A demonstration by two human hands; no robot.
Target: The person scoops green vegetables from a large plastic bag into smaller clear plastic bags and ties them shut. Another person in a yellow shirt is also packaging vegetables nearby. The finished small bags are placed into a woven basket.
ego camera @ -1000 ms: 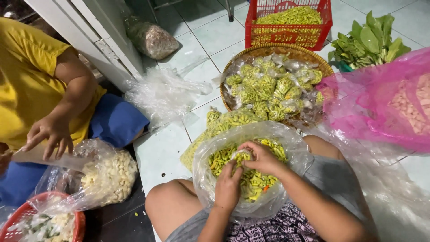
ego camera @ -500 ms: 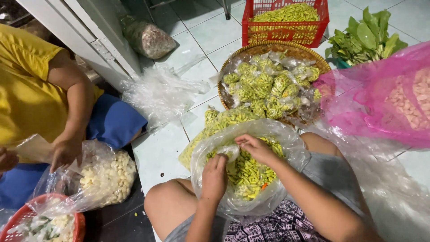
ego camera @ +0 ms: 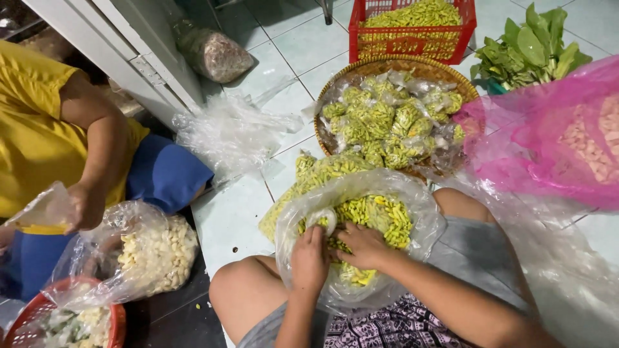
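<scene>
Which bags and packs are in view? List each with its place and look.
Clear bag: on the lap, both hands inside, full of yellow-green chillies.
Small packs: in the woven basket, clear, chilli-filled.
Pink bag: right, translucent.
Garlic bag: left, clear, pale cloves.
Tied sack: top, clear, brownish.

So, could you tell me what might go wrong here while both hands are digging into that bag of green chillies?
The thin clear bag rests unsupported on the lap, so it might slump and spill chillies onto the tiled floor. The left hand and right hand are bare among the chillies, so skin irritation seems possible. The pink bag bulges close by and could be knocked.
</scene>
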